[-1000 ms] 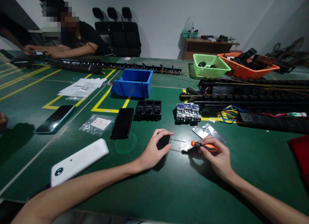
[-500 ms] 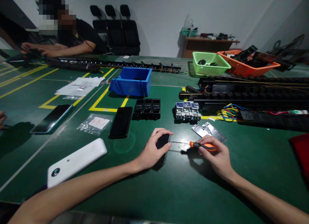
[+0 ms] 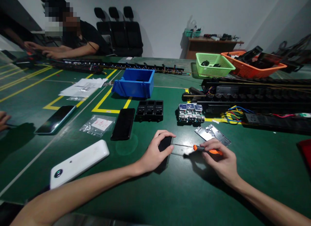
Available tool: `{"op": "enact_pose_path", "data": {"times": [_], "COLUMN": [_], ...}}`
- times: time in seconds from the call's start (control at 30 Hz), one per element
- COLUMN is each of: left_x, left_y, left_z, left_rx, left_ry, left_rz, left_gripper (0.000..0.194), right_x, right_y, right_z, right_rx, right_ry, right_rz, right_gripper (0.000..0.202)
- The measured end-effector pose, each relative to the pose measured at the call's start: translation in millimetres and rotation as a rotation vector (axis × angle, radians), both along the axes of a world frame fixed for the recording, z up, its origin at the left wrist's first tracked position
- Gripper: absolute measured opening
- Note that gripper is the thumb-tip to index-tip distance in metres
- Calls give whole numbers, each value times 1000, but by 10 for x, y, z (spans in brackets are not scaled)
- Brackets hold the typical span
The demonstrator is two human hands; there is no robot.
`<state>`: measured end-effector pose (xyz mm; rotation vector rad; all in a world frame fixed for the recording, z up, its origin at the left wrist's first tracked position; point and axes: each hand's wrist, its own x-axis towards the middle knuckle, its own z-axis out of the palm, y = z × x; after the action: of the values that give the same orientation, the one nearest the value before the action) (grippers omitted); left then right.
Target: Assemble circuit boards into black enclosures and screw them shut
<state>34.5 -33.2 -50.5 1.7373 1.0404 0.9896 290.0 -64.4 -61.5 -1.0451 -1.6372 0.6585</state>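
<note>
My left hand (image 3: pixel 157 151) is closed around a dark, flat-faced black piece (image 3: pixel 165 144), tilted up on the green table; its exact kind I cannot make out. My right hand (image 3: pixel 222 159) grips the orange and black handle of a screwdriver (image 3: pixel 198 148). The thin shaft points left, its tip at the edge of the black piece by my left thumb. Beyond my hands lie a black three-bay module (image 3: pixel 150 110) and a row of green circuit boards with small screens (image 3: pixel 191 113). Two silver-grey plates (image 3: pixel 213 134) overlap just past my right hand.
Left of my hands are a black phone (image 3: pixel 123 124), a plastic bag (image 3: pixel 97 124), another phone (image 3: pixel 56 119) and a white device (image 3: pixel 79 162). Behind stand a blue bin (image 3: pixel 133 85), green basket (image 3: pixel 213 68) and orange basket (image 3: pixel 262 70). A co-worker (image 3: pixel 80 41) sits far left.
The view has shifted slightly, so everything sits a little further right. My right fingers have changed their hold on the screwdriver handle a little; my left hand keeps its grip on the black piece.
</note>
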Motion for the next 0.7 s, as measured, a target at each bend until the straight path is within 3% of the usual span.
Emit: {"op": "enact_pose_path", "data": {"times": [0.7], "left_x": [5], "left_y": [-1], "left_z": [22], "left_rx": [-7], "left_ry": [21], "left_rz": [-20], "left_gripper": [27], "right_x": [-4], "right_y": [-24], "right_z": [14], "right_rx": [61], "right_ry": [-17], "right_rz": [8], "right_gripper": [20]}}
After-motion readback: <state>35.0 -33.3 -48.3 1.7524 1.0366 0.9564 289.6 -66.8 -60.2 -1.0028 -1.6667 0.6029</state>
